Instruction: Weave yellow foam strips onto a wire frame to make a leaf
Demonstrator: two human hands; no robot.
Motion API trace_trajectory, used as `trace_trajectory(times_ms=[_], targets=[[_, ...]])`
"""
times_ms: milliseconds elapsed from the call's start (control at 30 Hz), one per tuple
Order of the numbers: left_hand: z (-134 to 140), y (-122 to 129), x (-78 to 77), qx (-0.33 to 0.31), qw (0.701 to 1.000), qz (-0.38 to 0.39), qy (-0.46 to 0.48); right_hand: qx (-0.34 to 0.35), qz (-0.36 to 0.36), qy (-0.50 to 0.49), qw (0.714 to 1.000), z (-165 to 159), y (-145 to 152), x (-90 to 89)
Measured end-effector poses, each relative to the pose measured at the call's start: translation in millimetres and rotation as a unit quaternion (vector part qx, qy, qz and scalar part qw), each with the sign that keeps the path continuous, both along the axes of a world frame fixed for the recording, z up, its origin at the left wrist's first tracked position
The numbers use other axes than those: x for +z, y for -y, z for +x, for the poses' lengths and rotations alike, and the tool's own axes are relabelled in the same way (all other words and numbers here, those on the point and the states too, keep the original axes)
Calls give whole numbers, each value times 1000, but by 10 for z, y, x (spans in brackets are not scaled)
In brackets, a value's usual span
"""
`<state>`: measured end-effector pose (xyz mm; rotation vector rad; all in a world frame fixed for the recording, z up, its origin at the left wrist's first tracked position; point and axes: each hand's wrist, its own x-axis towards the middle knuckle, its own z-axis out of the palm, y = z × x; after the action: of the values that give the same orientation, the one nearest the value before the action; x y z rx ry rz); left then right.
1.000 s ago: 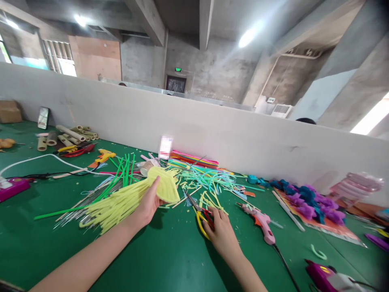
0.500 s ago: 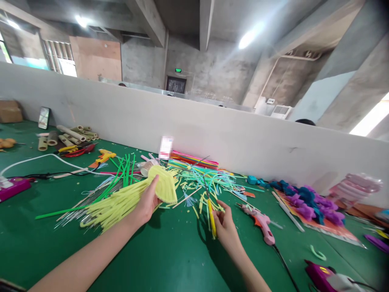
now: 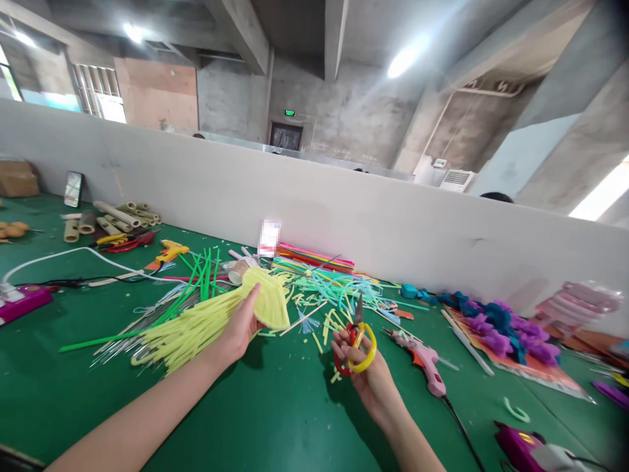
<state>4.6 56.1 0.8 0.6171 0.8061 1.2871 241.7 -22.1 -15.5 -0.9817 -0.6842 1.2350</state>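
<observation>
My left hand (image 3: 244,322) is closed round a thick bundle of yellow pipe cleaners (image 3: 196,328). Its bent, fanned head (image 3: 268,298) spreads beyond my thumb, and the loose ends trail to the left. A pair of scissors (image 3: 360,334) with yellow and red handles rests in my right hand (image 3: 366,373), fingers curled about the loops. The blades point up and away and look closed. Short yellow cut pieces (image 3: 327,328) lie on the table just beyond the scissors. Green pipe cleaners (image 3: 204,278) lie behind the bundle.
A pink glue gun (image 3: 425,360) lies to the right, its cord running forward. Purple and teal fuzzy pieces (image 3: 501,328) sit on an orange sheet. At left are a yellow glue gun (image 3: 171,251), pliers (image 3: 128,242) and bamboo tubes (image 3: 118,216). A white partition (image 3: 393,216) closes the back.
My right hand has turned palm upward, swinging the scissors so that their handle loops now face me. The left hand and the yellow bundle stay almost in place.
</observation>
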Motion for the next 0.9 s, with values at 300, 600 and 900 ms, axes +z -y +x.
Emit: trace_trajectory(times_ms=[300, 600, 900], targets=[[5, -8, -72, -7, 1000, 7, -17, 41, 65, -22, 997, 0, 50, 49], [1, 0, -75, -16, 999, 17, -28, 57, 56, -33, 996, 7, 58, 26], [7, -11, -77, -5, 999, 12, -36, 88, 74, -65, 991, 22, 104, 25]])
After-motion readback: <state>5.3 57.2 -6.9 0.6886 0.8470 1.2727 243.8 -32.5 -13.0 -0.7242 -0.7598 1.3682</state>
